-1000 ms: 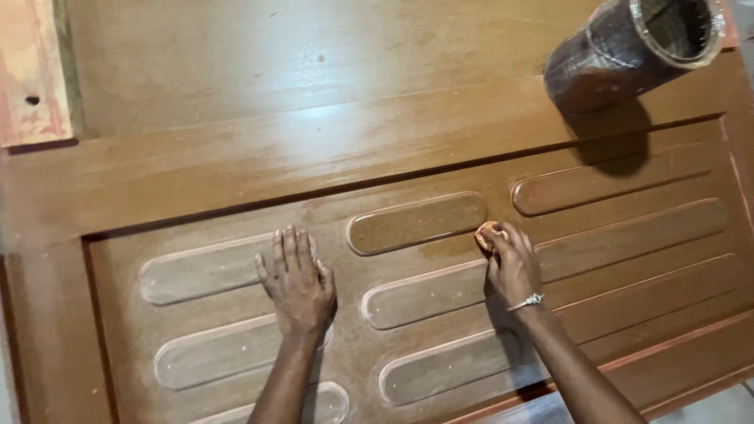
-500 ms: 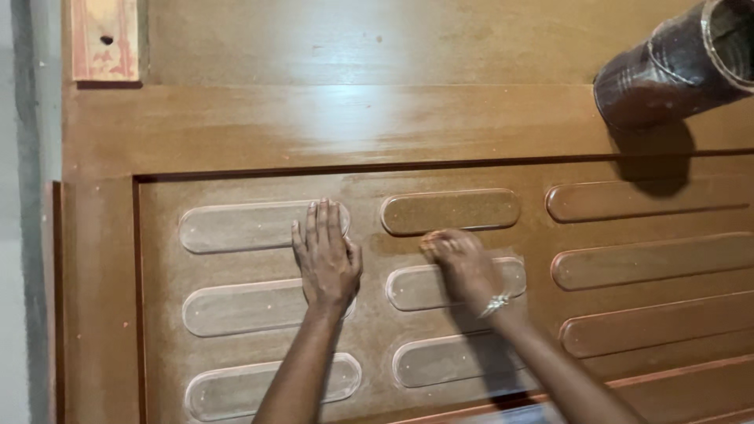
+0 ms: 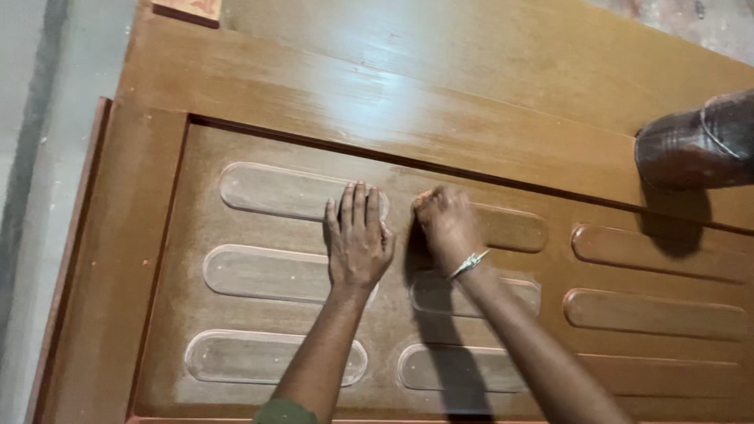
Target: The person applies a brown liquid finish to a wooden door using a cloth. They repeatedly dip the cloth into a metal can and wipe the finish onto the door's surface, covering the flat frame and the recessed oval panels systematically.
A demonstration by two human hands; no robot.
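A wooden door panel [image 3: 236, 94] with raised oval shapes fills the frame. At its centre the left hand [image 3: 358, 239] lies flat and open, fingers together, over the end of an upper oval [image 3: 275, 191]. Just right of it, the right hand [image 3: 448, 226] is curled closed against the panel, perhaps pinching something small; it wears a bracelet [image 3: 469, 264]. A dark cylindrical can [image 3: 695, 145] sits at the right edge.
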